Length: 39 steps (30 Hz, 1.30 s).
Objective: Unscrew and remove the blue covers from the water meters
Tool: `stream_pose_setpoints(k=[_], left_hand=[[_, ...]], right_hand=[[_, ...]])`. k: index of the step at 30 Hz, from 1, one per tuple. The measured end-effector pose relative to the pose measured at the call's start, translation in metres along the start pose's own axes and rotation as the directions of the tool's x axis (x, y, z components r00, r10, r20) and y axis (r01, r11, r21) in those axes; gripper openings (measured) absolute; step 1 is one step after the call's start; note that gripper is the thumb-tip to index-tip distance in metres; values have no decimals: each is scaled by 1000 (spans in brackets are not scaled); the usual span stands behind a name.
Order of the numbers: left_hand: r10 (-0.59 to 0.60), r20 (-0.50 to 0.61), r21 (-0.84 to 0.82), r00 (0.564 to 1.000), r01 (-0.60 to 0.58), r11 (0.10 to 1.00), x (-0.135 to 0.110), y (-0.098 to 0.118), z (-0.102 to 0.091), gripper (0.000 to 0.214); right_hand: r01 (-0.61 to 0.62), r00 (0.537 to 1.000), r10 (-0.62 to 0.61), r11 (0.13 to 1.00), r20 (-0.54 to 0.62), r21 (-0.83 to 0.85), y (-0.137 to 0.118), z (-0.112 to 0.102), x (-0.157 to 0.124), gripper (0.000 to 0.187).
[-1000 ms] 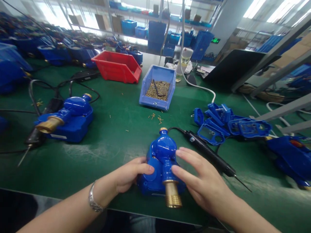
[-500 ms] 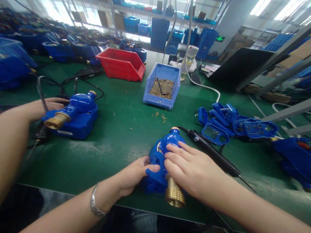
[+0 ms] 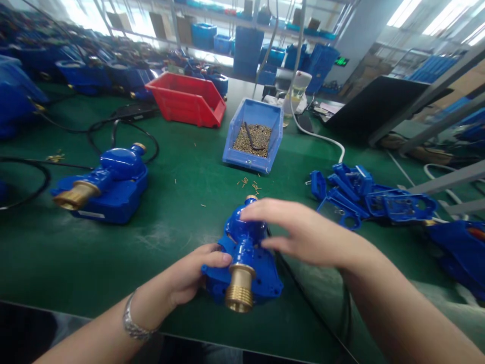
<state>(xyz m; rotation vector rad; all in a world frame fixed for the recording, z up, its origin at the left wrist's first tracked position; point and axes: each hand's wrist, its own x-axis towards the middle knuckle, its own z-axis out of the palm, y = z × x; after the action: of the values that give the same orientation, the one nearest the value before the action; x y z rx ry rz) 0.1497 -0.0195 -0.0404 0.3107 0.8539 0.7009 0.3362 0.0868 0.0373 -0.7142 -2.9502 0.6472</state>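
A blue water meter body (image 3: 244, 253) with a brass threaded end (image 3: 239, 294) lies on the green table (image 3: 182, 202), near the front edge. My left hand (image 3: 189, 273) grips its left side, thumb on top of the blue housing. My right hand (image 3: 303, 232) hovers over the meter's far end with fingers stretched out flat and holding nothing. A silver bracelet sits on my left wrist.
A second blue meter (image 3: 104, 184) lies at the left. Behind stand a blue bin of brass screws (image 3: 254, 132) and a red bin (image 3: 185, 98). Blue plastic covers (image 3: 364, 194) are piled at the right. Black cables cross the table's left side and run under my right arm.
The meter has been lifted and turned, brass end now toward me. My right hand rose off it and opened. Another person's arm at the left meter has gone, and the screwdriver is hidden.
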Motion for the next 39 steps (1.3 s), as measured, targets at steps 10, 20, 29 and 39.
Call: stream_pose_setpoints(k=[10, 20, 29, 39], left_hand=[[127, 2, -33, 992, -126, 991, 1, 16, -17, 32], [175, 50, 20, 983, -176, 984, 3, 13, -19, 43], [203, 64, -12, 977, -202, 979, 5, 9, -22, 44], [200, 35, 52, 979, -201, 978, 3, 9, -23, 55]], right_hand=[[-543, 822, 569, 798, 31, -261, 107, 54, 65, 21], [-435, 850, 504, 836, 155, -335, 86, 48, 69, 18], [-520, 853, 508, 845, 120, 121, 35, 26, 18, 4], [-428, 891, 439, 723, 118, 542, 23, 36, 11, 12]])
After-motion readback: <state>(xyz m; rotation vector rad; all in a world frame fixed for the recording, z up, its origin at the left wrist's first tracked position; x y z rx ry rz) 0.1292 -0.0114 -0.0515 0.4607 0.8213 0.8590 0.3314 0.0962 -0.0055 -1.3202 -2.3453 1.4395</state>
